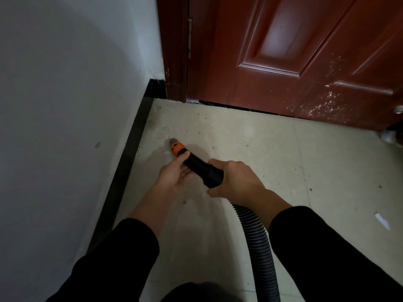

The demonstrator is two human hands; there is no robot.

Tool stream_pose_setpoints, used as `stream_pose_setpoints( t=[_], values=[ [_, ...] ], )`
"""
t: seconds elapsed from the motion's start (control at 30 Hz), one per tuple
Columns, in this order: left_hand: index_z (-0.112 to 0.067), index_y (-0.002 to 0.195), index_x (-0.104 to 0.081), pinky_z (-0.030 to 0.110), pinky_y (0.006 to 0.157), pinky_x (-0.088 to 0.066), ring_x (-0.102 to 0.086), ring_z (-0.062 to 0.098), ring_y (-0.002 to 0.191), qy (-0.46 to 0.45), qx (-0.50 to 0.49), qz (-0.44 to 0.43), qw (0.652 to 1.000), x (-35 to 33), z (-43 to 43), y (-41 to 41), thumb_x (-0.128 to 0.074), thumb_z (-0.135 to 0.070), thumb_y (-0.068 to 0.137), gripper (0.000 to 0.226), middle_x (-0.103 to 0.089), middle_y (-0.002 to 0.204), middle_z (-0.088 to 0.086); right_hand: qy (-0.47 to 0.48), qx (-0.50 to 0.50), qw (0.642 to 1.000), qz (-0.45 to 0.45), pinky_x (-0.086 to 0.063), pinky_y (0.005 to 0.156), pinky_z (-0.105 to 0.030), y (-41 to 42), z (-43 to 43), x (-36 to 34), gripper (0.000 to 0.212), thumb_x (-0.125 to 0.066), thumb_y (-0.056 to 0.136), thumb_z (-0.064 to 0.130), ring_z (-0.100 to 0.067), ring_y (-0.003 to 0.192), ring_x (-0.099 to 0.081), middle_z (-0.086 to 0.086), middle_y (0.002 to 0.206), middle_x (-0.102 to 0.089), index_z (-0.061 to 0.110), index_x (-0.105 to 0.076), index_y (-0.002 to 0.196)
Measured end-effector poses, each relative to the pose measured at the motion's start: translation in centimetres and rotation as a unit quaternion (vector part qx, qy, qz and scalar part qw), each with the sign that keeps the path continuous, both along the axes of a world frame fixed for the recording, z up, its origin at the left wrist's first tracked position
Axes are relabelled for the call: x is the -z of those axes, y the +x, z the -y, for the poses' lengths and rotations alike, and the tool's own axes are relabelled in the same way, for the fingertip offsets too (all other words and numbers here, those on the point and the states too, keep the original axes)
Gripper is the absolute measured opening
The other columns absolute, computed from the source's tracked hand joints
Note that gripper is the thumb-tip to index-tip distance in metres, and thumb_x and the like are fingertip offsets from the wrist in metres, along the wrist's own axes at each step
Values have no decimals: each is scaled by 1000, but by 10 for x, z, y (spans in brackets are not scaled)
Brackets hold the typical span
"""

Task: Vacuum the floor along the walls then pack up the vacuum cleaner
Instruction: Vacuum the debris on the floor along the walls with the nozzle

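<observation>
A black vacuum wand [201, 168] ends in an orange nozzle [177, 147] with a grey tip that points at the floor near the corner. My right hand [236, 182] grips the wand's thick rear end, where the grey ribbed hose [258, 243] runs back toward me. Under the front of the wand lies my left hand [174, 174], its thumb curled over the wand just behind the orange nozzle. The nozzle hovers close to the pale tiled floor [239, 138], a short way from the black skirting board [128, 162].
A white wall [65, 105] rises on the left above the skirting. A dark red door [294, 62] with its frame [174, 62] closes the far side. Dust specks lie in the corner [165, 127]. A white scrap [382, 220] lies on the tiles at right.
</observation>
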State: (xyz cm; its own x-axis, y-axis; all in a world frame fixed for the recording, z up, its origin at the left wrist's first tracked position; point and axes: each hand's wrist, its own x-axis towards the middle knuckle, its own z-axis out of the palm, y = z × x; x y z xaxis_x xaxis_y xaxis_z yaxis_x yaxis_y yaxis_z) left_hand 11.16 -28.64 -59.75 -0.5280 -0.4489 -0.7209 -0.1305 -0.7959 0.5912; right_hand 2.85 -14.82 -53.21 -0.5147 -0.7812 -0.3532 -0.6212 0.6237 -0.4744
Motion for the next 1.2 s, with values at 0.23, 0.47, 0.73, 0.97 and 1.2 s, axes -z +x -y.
stream_pose_setpoints(
  t=[0.23,0.47,0.73,0.97,1.2],
  values=[
    [2,118,-56,25,65,-57,-66,21,94,28,1,-19,999,-1,1,-17,-63,-19,93,34,-65,113,18,9,15,1000,-17,-53,63,-34,-12,-1,0,36,-75,69,32,-22,71,-61,1,78,-64,31,-57,100],
    [1,118,-57,28,71,-57,-66,23,100,42,5,-27,999,-1,5,-28,-66,-20,91,36,-66,113,18,17,14,999,-30,-47,58,-28,-21,4,-5,35,-75,72,31,-20,70,-60,1,77,-61,30,-57,101],
    [4,131,-52,27,74,-56,-63,28,111,22,-36,-8,999,-1,21,-3,-66,-23,91,50,-61,125,21,12,-33,999,-21,-49,59,-31,-10,26,-6,34,-74,71,31,-22,70,-60,0,78,-63,31,-57,100],
    [4,135,-50,23,69,-55,-65,22,100,8,-57,-4,998,-3,30,24,-62,-25,93,52,-60,129,19,14,-80,996,-23,-49,59,-31,7,42,-7,34,-74,72,32,-22,69,-60,0,78,-63,29,-56,102],
    [6,132,-49,26,73,-54,-64,22,95,31,-68,-11,997,-8,30,51,-57,-23,97,47,-59,126,21,26,-125,991,-29,-49,59,-32,21,50,-13,36,-74,72,31,-20,69,-60,1,78,-63,31,-56,102]
  ],
)
